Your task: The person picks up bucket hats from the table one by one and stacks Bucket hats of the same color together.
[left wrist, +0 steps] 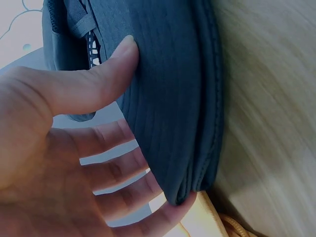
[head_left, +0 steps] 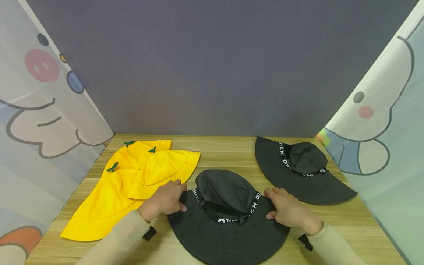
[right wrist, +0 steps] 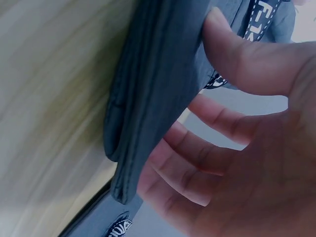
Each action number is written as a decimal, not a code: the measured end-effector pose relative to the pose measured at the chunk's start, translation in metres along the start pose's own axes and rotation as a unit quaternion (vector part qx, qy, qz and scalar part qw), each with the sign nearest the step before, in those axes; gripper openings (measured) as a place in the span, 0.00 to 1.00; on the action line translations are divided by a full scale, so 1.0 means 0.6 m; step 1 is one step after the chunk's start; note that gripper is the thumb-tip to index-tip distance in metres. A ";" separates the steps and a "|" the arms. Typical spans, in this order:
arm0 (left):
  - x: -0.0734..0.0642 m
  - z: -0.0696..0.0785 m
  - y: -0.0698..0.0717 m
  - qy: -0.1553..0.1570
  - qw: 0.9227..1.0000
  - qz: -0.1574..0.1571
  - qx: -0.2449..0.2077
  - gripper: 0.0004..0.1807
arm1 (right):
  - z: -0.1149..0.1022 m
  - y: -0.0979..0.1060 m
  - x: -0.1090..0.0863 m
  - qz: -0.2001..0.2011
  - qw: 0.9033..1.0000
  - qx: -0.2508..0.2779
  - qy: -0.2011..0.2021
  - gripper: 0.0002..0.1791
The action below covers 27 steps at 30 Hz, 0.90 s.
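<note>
A black bucket hat (head_left: 225, 239) with a wide brim and a white-lettered band lies in front, its crown away from me. My left hand (head_left: 167, 198) grips its folded brim at the left side. On the opposite side my right hand (head_left: 288, 209) holds the brim in the same way. The left wrist view shows the thumb on the near face of the dark brim (left wrist: 165, 98) and the other fingers behind its edge. In the right wrist view the thumb presses on the layered brim (right wrist: 158, 84), with the fingers behind it.
Several yellow hats (head_left: 99, 209) with green sprout tips overlap on the left of the wooden table (head_left: 228, 152). Another black bucket hat (head_left: 304, 189) lies folded at the back right. A grey panel (head_left: 212, 73) rises behind, with cartoon-printed sheets (head_left: 371, 110) at both sides.
</note>
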<state>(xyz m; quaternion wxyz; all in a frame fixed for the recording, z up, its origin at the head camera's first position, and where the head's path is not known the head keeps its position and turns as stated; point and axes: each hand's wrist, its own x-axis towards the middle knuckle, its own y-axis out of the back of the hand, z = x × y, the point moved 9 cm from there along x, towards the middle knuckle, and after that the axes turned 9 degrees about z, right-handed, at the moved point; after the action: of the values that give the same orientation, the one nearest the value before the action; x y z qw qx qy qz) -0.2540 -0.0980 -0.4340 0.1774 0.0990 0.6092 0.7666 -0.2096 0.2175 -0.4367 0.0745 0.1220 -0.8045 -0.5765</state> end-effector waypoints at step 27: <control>0.049 0.028 -0.006 0.025 0.999 -0.038 0.007 0.28 | 0.037 0.012 0.017 0.006 1.000 -0.012 -0.012 0.29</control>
<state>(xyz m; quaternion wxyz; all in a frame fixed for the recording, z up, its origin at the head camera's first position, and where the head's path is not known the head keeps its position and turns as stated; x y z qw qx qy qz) -0.2744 -0.0708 -0.4354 0.1910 0.0579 0.6222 0.7570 -0.2262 0.2372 -0.4372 0.0697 0.1088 -0.7990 -0.5873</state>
